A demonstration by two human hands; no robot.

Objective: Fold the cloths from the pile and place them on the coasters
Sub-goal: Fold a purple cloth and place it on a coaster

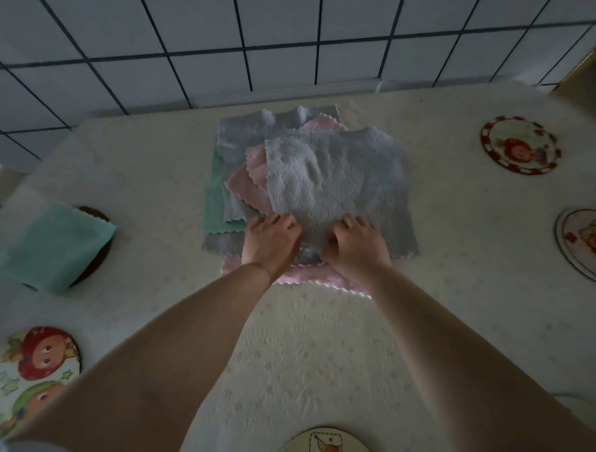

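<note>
Judging from the layout, little of the task has been completed: one folded mint-green cloth (55,246) is seen on a dark round coaster (95,251) at the left of the frame, while the pile of grey, pink and green cloths (244,175) remains at the centre of the table (458,267). The near edge of the top grey textured cloth (336,179) is pinched by the curled fingers of the left hand (272,240) and right hand (355,245). Four picture coasters (520,145) are left uncovered around the edges.
</note>
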